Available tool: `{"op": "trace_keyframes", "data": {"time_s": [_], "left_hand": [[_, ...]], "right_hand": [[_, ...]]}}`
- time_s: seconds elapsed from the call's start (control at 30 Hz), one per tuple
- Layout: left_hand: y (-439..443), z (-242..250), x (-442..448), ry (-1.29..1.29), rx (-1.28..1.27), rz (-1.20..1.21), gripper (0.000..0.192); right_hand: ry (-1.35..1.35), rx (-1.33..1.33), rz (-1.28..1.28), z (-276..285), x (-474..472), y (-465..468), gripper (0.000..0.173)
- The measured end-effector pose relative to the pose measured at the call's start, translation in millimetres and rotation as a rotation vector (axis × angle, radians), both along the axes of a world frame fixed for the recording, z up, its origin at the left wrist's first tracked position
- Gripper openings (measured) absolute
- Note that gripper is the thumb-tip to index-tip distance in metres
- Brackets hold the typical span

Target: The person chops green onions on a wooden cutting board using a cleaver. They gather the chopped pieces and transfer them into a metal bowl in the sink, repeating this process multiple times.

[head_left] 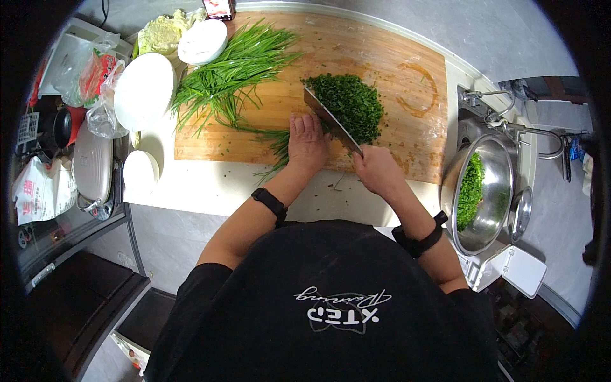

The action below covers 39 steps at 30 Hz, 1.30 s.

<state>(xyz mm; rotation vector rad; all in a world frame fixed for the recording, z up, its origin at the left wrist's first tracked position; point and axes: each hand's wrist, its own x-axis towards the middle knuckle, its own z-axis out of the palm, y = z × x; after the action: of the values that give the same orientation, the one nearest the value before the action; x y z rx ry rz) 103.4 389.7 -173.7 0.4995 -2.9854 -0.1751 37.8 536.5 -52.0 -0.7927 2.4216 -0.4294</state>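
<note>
My right hand (pixel 380 171) grips the handle of a kitchen cleaver (pixel 331 119), its blade slanting up and to the left over a wooden cutting board (pixel 296 62). Just left of the blade, my left hand (pixel 308 143) presses a small bunch of garlic chives (pixel 278 143) against the board near its front edge. Finely chopped chives (pixel 355 105) lie in a heap on the far side of the blade. A larger pile of whole chives (pixel 238 67) spreads over the board's left part. How the left fingertips meet the blade is partly hidden.
A steel bowl (pixel 499 205) holding chopped greens (pixel 470 191) stands at the right by the sink (pixel 470 126). To the left are white bowls (pixel 203 42), a white plate (pixel 145 90), a cabbage (pixel 164 33), plastic bags (pixel 102 90) and a lidded pan (pixel 94 162).
</note>
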Motion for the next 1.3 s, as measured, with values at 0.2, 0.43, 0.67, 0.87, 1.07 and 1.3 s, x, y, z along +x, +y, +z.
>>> {"op": "trace_keyframes", "data": {"time_s": [0.2, 0.43, 0.67, 0.87, 1.07, 1.3], "left_hand": [[1.1, 2.3, -1.3, -0.008, 0.017, 0.018, 0.068], [4.5, 3.6, -5.1, -0.02, 0.022, 0.031, 0.067], [4.2, -1.0, -6.4, 0.021, 0.029, 0.008, 0.055], [2.3, -4.3, -10.0, 0.072, -0.064, 0.027, 0.05], [-2.0, 7.6, -17.0, 0.08, 0.062, -0.016, 0.067], [-9.4, 31.1, -6.7, 0.089, 0.159, 0.025, 0.089]], "right_hand": [[0.027, -0.017, 0.042, -11.6, -2.4, -3.4, 0.025], [0.015, 0.014, 0.069, -31.8, -14.7, -14.8, 0.026], [0.06, -0.141, 0.029, -69.0, -31.2, -54.5, 0.028], [0.079, -0.172, 0.066, -66.7, -34.3, -44.2, 0.027], [0.135, -0.243, -0.028, -34.6, -25.4, -15.4, 0.027], [0.039, -0.151, -0.044, -11.1, -12.9, -9.3, 0.028]]}}
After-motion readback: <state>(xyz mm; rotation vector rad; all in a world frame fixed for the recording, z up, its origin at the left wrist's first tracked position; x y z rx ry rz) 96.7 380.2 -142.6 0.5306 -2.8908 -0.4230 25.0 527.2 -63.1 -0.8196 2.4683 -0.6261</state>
